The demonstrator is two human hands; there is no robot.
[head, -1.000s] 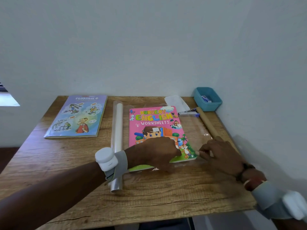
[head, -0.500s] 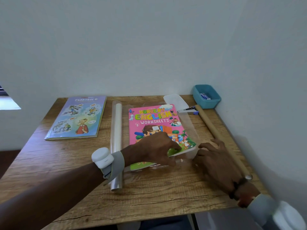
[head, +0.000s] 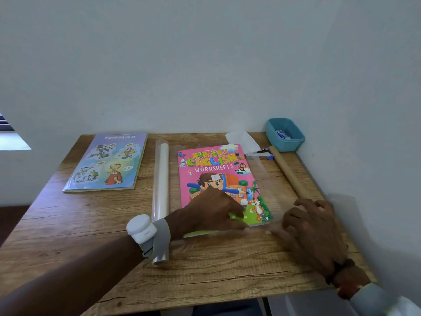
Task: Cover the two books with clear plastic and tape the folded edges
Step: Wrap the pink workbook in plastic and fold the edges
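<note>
We find the pink worksheet book (head: 216,176) face up at mid-desk (head: 205,270), on a sheet of clear plastic (head: 266,179) that shows past its right edge. The left hand (head: 211,213) rests on the book's near end, fingers (head: 237,210) laid fairly straight across the cover, pressing rather than gripping. The right hand (head: 312,229) sits on the plastic just beside the book's near right corner. Its fingers are bent, knuckles up, but blurred, so we cannot tell whether they pinch the sheet. The plastic roll (head: 161,179) lies lengthwise just left of the book. The second book (head: 109,163), lilac cover, lies far left, well apart. A cardboard tube (head: 288,172) runs along the right edge, with scissors (head: 262,153) and a blue tray (head: 286,135) near the far right corner.
</note>
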